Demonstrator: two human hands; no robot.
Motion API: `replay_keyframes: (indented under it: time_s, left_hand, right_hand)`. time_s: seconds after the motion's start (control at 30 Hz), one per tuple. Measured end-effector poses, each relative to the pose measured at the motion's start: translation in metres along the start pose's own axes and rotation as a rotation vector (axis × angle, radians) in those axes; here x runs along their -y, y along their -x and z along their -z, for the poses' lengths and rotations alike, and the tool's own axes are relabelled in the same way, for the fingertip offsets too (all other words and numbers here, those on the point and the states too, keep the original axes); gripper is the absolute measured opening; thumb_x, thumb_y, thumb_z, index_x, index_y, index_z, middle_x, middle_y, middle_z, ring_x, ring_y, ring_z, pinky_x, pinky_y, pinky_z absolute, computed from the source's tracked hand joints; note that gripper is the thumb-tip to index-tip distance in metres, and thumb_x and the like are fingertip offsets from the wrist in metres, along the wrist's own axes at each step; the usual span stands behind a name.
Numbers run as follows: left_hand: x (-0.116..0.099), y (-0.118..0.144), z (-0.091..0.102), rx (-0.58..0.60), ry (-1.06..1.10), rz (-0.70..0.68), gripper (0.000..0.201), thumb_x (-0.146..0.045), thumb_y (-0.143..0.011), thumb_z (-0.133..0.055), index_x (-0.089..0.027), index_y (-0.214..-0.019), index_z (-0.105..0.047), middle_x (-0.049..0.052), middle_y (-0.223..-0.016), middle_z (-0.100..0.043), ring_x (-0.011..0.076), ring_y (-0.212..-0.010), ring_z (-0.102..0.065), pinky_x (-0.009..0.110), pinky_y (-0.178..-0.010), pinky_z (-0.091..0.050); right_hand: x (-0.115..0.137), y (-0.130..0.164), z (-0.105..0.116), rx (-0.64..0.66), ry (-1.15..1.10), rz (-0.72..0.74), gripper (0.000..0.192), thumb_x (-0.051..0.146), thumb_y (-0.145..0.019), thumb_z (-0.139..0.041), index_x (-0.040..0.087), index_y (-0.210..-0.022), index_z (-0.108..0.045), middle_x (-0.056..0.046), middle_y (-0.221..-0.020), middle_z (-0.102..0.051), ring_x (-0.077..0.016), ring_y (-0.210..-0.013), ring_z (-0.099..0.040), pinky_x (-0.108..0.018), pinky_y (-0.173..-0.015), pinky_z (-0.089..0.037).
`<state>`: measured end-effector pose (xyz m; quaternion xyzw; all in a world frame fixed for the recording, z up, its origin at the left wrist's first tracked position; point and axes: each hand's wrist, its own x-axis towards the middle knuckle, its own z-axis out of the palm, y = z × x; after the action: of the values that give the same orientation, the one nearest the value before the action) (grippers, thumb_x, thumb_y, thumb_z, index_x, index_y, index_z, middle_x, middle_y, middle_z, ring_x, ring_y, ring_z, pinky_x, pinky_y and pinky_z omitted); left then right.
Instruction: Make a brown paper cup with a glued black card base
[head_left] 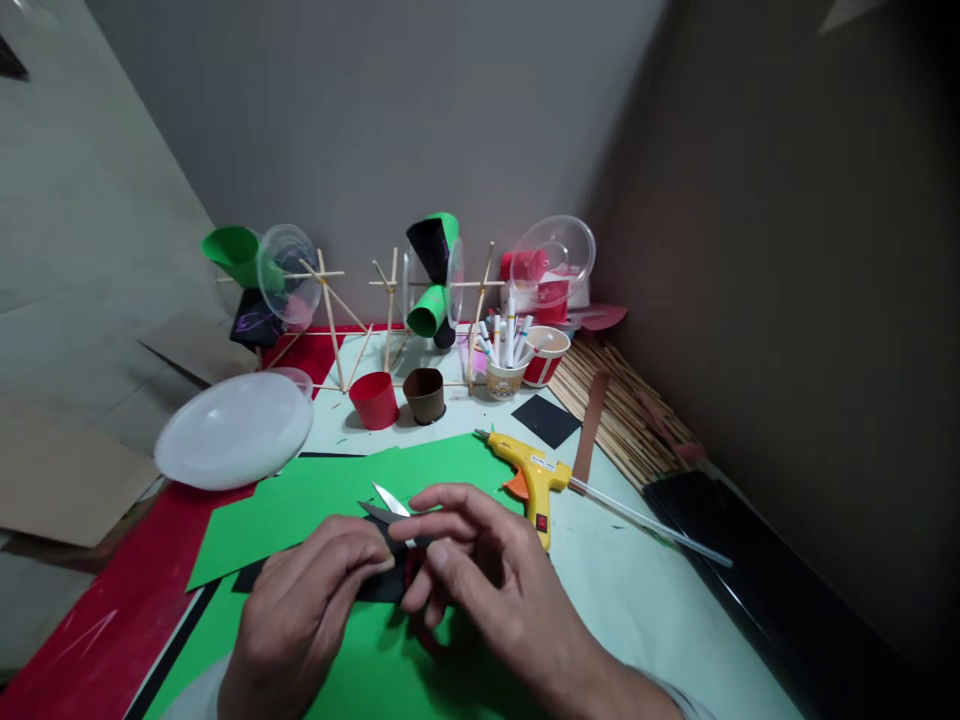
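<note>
Hiding scissors (390,505) handles: both hands

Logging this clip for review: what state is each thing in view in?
scissors: blades open, in the right hand
black paper: flat, held by the left hand
glue gun: lying down, stick loaded
red cup: upright
brown cup: upright
white lid: lying dome up

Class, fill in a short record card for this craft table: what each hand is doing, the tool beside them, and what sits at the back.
left hand: grips black paper piece
right hand: holds scissors, blades open
surface: green paper sheet
nearby tool: yellow glue gun, right of the hands
back: red cup, brown cup, marker cup
left: white plate
</note>
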<state>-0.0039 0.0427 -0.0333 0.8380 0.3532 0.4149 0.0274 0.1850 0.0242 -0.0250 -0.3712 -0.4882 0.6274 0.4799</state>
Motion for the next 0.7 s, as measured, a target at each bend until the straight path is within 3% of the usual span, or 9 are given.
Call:
replay_keyframes:
  time_s: [0.1,0.3,0.5,0.7]
  left_hand:
    - [0.004,0.004,-0.003,0.009,0.096,-0.012,0.019,-0.006,-0.097,-0.053,-0.023,-0.095,-0.063,-0.002,-0.08,-0.072,0.0095,-0.073,-0.072,0.014,-0.069,-0.055]
    - [0.005,0.004,-0.008,-0.011,0.137,-0.007,0.015,-0.01,-0.1,-0.051,-0.021,-0.098,-0.061,-0.002,-0.075,-0.066,0.0081,-0.055,-0.06,0.016,-0.054,-0.049]
    - [-0.002,0.002,-0.006,-0.095,0.065,0.005,0.02,-0.014,-0.102,-0.048,-0.022,-0.093,-0.064,-0.004,-0.067,-0.065,0.0097,-0.056,-0.063,0.018,-0.057,-0.048]
    - [-0.004,0.003,0.002,-0.13,0.041,0.0,0.023,-0.01,-0.097,-0.05,-0.021,-0.079,-0.059,-0.004,-0.059,-0.059,0.0115,-0.051,-0.058,0.022,-0.052,-0.042]
  right_hand:
    - [-0.001,0.002,0.003,0.021,0.1,0.069,0.029,0.038,-0.093,-0.062,0.02,-0.116,-0.059,-0.012,-0.106,-0.076,-0.0146,-0.067,-0.072,-0.025,-0.059,-0.056]
    - [-0.005,0.006,0.008,0.074,0.304,0.152,0.029,0.041,-0.101,-0.054,0.02,-0.121,-0.06,-0.007,-0.082,-0.074,-0.0212,-0.081,-0.075,-0.032,-0.074,-0.06]
    - [-0.01,0.007,0.01,0.085,0.316,0.139,0.031,0.045,-0.103,-0.052,0.022,-0.122,-0.059,-0.015,-0.115,-0.073,-0.0195,-0.082,-0.075,-0.032,-0.074,-0.061]
    - [-0.015,0.01,0.008,0.141,0.305,0.144,0.033,0.047,-0.102,-0.052,0.023,-0.125,-0.057,-0.013,-0.11,-0.075,-0.0193,-0.076,-0.075,-0.029,-0.064,-0.059]
